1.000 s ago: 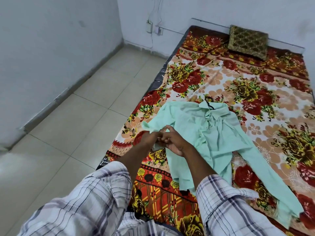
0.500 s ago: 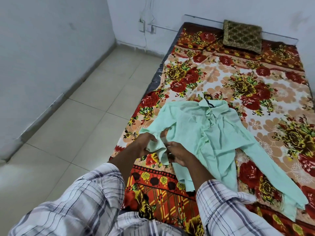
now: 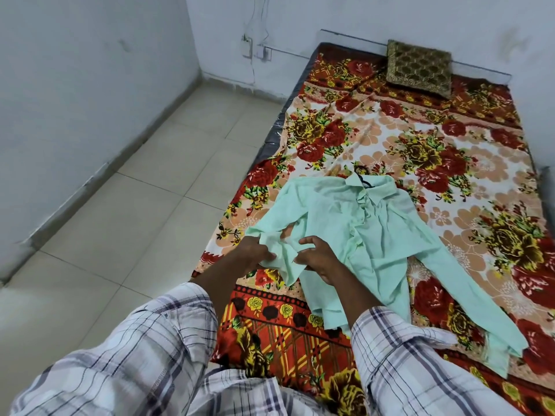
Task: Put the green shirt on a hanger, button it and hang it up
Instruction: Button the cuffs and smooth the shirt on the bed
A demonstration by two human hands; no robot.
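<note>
My left hand (image 3: 255, 255) gripping the cuff (image 3: 285, 264) of the green shirt (image 3: 369, 232), my right hand (image 3: 321, 256) pinching the same cuff, shirt spread front-up on the floral bedsheet (image 3: 450, 145), black hanger hook (image 3: 362, 175) at its collar.

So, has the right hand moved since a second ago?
Yes. Against the floral bedsheet, the right hand has shifted rightward, off the left hand it was touching, the green shirt cuff now between them.
</note>
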